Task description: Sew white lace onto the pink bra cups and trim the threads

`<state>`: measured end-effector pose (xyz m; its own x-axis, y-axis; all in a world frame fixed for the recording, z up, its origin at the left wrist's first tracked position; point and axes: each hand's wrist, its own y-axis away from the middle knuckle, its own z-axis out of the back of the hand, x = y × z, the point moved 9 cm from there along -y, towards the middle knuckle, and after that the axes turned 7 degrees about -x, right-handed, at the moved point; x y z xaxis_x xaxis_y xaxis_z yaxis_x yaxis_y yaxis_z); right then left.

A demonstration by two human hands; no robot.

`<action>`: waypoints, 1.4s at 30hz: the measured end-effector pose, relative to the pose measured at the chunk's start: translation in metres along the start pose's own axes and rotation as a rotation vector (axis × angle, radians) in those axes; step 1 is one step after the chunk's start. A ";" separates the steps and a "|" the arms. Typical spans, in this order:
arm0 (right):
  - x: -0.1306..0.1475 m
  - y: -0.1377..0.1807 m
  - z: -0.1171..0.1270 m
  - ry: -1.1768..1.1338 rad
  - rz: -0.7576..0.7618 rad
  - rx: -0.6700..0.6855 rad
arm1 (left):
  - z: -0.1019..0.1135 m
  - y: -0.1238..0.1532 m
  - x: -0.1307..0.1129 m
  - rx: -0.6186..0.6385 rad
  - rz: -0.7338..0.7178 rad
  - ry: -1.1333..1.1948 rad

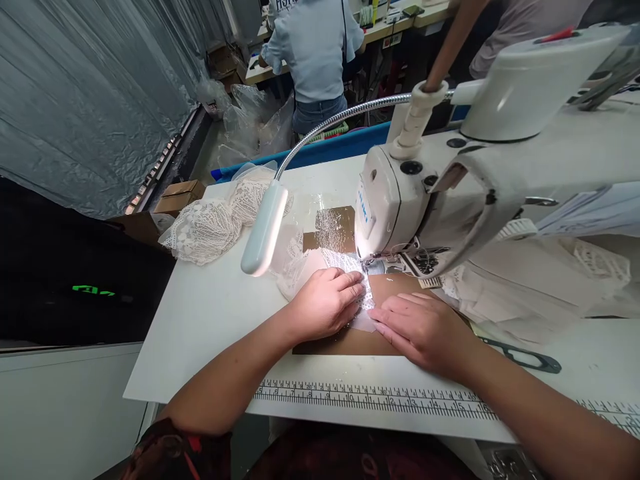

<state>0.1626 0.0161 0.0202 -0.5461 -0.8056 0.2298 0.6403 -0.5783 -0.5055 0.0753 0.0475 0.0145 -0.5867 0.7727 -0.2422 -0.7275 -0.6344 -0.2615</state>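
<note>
Your left hand (330, 300) lies palm down on the white lace piece (367, 300), its fingers together, loosely bent and pointing toward the needle area of the white sewing machine (387, 200). It presses the lace from above, without a closed grip. Your right hand (425, 333) is also palm down, fingers stretched out toward the left, with the foremost fingertips at the lace's right edge; you cannot tell from here whether they pinch it or only rest against it. The two hands are near each other, with a strip of lace between them.

The lace lies in front of the machine's needle, on a brown panel (340, 345) set on the white desk (210, 313). Part of the lace spreads out left of your left hand, beneath the lamp (264, 230), whose flexible metal neck arches over from the machine.

Farther left on your desk sit bunched lace pieces (207, 230), near the edge. To the right, beyond your right hand, pale fabric (540, 287) is heaped beside the machine, and a dark-handled tool (530, 357) lies near your right forearm. A printed ruler scale (350, 397) runs along your side of the desk. Ahead, a person in a light blue top (320, 53) sits facing away from you.
</note>
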 end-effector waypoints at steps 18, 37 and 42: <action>-0.008 0.002 -0.003 0.126 -0.044 -0.022 | -0.003 -0.001 0.002 -0.056 -0.010 -0.101; -0.021 -0.013 -0.014 0.232 -0.176 0.020 | 0.000 -0.008 0.040 -0.143 0.141 -0.123; -0.022 -0.011 -0.015 0.197 -0.196 0.042 | 0.008 -0.004 0.042 -0.189 0.212 -0.093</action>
<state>0.1597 0.0423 0.0081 -0.7537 -0.6395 0.1517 0.5316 -0.7288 -0.4315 0.0502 0.0828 0.0129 -0.7547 0.6161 -0.2255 -0.5117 -0.7679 -0.3854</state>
